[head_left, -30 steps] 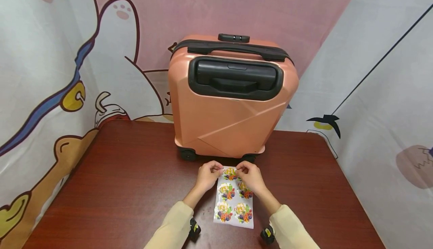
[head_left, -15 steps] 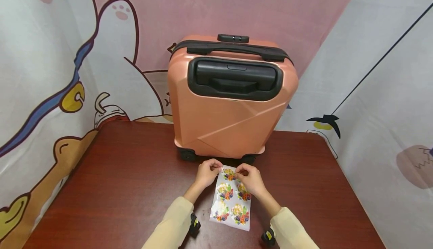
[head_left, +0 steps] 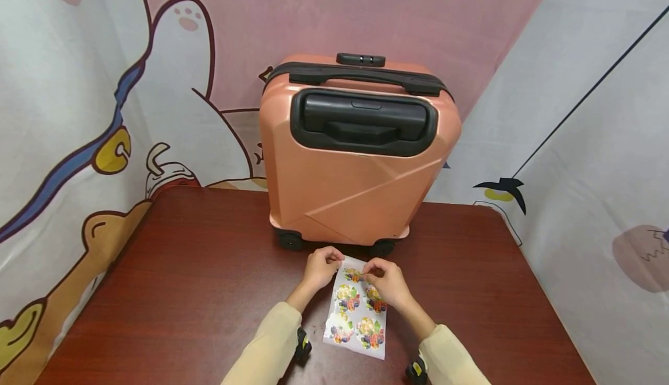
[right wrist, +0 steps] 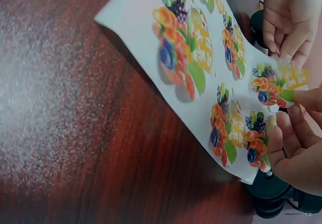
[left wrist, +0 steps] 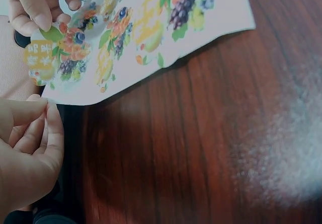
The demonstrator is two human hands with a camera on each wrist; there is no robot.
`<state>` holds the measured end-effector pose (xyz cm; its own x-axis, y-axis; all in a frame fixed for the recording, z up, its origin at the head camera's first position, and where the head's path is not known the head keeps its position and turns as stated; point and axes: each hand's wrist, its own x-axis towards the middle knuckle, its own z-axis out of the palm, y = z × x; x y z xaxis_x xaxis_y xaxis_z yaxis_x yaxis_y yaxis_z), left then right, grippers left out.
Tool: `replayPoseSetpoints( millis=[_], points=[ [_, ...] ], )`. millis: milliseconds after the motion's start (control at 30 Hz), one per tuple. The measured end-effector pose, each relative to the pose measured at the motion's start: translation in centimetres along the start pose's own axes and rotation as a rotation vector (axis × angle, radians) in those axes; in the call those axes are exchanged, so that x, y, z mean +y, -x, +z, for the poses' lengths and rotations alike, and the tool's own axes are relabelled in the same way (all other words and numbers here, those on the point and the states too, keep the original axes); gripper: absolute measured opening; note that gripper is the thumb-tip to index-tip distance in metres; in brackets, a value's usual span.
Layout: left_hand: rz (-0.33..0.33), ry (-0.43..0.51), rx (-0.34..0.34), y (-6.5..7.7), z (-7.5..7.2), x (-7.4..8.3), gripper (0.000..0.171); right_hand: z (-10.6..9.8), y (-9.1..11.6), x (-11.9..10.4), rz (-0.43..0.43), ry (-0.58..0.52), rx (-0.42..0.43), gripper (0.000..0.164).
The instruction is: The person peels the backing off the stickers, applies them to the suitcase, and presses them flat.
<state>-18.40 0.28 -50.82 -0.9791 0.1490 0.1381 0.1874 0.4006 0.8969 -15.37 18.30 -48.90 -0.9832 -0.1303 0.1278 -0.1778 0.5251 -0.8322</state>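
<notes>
A white sheet of round fruit stickers lies lengthwise before the suitcase, its near end bent up from the table in the wrist views. My left hand pinches its far left corner between thumb and fingertips. With thumb and index finger, my right hand pinches the edge of one fruit sticker, which stands partly up off the sheet. In the left wrist view that sticker juts past the sheet's edge. Whether any of it still adheres, I cannot tell. The right hand covers part of the sheet in the head view.
An orange-pink hard-shell suitcase stands upright on its wheels just beyond both hands. The brown wooden table extends to either side. Printed cartoon cloth hangs behind and at the sides. Each wrist wears a black camera.
The near end of the sticker sheet has swung a little left. My right hand has drawn slightly toward me with the sticker's edge, while the left hand has barely shifted.
</notes>
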Motion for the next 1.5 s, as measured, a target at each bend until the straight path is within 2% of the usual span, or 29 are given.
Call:
replayPoseSetpoints(
  millis=[167, 300, 400, 533, 633, 767, 833, 967, 1133, 1367, 1500],
  points=[
    [-0.023, -0.007, 0.012, -0.1, 0.0, -0.2, 0.005, -0.1, 0.0, 0.0, 0.007, -0.025, 0.013, 0.016],
    [-0.041, -0.009, -0.005, -0.1, -0.1, -0.3, 0.005, -0.3, 0.1, -0.2, 0.018, -0.045, -0.001, 0.015],
    [-0.047, -0.021, -0.019, 0.0, -0.2, -0.3, 0.006, -0.8, 0.5, -1.9, 0.024, -0.049, -0.033, 0.011],
    [-0.050, -0.034, -0.032, 0.1, -0.5, -0.2, 0.007, -1.0, 0.5, -1.9, 0.017, -0.057, -0.050, 0.008],
    [-0.021, -0.013, -0.077, 0.4, -0.9, 0.0, 0.010, -0.8, 0.0, -0.5, -0.019, -0.069, -0.048, 0.009],
    [0.028, 0.049, -0.166, 0.7, -1.6, 0.4, 0.010, -0.9, -0.2, -1.0, -0.058, -0.067, -0.049, 0.010],
    [0.043, 0.064, -0.185, 0.9, -1.9, 0.7, 0.008, -1.0, -0.3, -1.2, -0.064, -0.062, -0.047, 0.011],
    [0.060, 0.075, -0.173, 1.1, -2.4, 1.4, 0.004, -0.9, -0.5, -1.6, -0.076, -0.059, -0.046, 0.011],
    [0.071, 0.096, -0.156, 1.3, -2.9, 1.8, 0.004, -0.7, -0.6, -2.6, -0.022, -0.084, -0.027, 0.012],
    [0.075, 0.111, -0.147, 1.5, -3.5, 2.1, 0.004, -1.4, 0.2, -6.2, -0.014, -0.096, -0.056, 0.009],
    [0.088, 0.090, -0.126, 1.4, -4.0, 2.4, 0.005, -1.5, 0.1, -6.8, -0.026, -0.094, -0.081, 0.008]
  ],
)
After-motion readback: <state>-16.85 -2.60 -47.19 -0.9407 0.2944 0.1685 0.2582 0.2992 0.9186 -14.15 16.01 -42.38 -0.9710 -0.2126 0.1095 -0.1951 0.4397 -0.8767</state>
